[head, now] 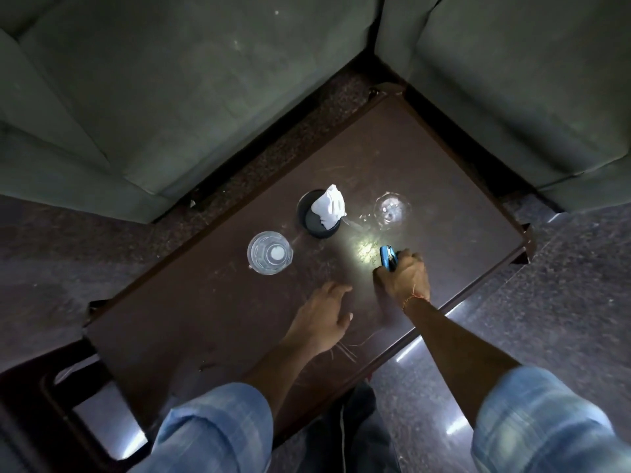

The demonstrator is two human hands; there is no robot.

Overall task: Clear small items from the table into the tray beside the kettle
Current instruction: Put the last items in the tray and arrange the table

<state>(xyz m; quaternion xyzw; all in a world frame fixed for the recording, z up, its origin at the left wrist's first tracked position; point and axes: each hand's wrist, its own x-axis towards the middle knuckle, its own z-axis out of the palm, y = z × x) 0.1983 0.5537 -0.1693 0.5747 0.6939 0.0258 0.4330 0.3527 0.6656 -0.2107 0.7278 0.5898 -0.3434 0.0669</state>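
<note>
A dark brown table fills the middle of the view. My right hand is closed around a small blue object near the table's right side, just above the surface. My left hand hovers flat over the table with fingers apart and holds nothing. Beyond the hands stand a clear plastic cup, a dark cup with crumpled white tissue in it, and a clear glass. No tray or kettle is in view.
Grey-green sofas border the table at the back left and back right. A dark stool or second table sits at the lower left. Speckled floor lies to the right.
</note>
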